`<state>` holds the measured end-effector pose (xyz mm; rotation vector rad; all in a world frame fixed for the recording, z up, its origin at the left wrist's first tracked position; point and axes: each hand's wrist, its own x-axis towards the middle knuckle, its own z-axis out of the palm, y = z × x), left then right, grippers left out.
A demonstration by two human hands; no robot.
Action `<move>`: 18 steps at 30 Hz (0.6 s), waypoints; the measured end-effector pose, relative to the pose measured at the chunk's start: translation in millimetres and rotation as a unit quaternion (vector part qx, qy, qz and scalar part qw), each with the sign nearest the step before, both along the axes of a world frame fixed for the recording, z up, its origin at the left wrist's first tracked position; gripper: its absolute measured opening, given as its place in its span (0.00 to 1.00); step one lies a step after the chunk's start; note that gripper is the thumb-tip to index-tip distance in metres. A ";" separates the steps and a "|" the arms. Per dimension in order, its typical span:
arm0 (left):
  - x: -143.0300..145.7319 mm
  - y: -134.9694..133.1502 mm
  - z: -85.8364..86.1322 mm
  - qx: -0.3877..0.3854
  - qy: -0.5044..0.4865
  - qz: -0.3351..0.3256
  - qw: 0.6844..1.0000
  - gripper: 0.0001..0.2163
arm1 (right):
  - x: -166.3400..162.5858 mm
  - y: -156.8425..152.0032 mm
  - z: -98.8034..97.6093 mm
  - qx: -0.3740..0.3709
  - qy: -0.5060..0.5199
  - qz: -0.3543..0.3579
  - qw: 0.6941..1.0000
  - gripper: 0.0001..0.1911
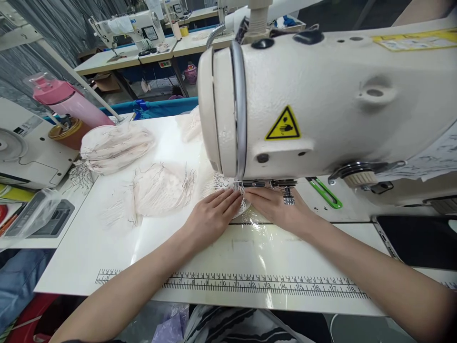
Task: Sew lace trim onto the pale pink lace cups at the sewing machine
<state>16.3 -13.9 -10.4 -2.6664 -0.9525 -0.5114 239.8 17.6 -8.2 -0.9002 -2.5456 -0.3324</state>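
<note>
Both forearms reach in from the near edge and converge under the head of the sewing machine (321, 105). Left hand (210, 216) lies palm down, fingers (228, 197) straight and together, pressing flat on the lace fabric piece (228, 188); nothing is pinched. Right hand (276, 207) lies flat too, fingers spread loosely toward the presser foot (240, 188), fingertips on the same lace. The lace sits on the tabletop (107, 247) right at the needle area. Needle itself hidden behind the machine head. More pale fabric pieces (117, 147) lie piled to the left. Printed ruler (264, 285) runs along the near edge. Right elbow cut off by the frame.
</note>
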 end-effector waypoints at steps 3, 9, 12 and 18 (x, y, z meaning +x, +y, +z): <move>-3.2 -0.3 3.0 -0.014 0.008 0.003 1.000 0.17 | -0.6 -4.1 4.7 0.060 -0.015 -0.004 0.998 0.16; -7.9 1.1 8.6 -0.041 0.007 0.010 0.999 0.20 | -7.3 -5.6 -6.9 -0.014 0.012 0.074 0.997 0.15; -7.8 1.9 9.7 -0.042 0.003 0.011 0.999 0.21 | -10.6 -7.1 -11.8 -0.034 0.038 0.084 0.995 0.13; -5.6 2.1 9.8 -0.059 -0.002 0.033 0.998 0.19 | -11.1 -7.2 -10.8 -0.016 0.023 0.092 0.995 0.14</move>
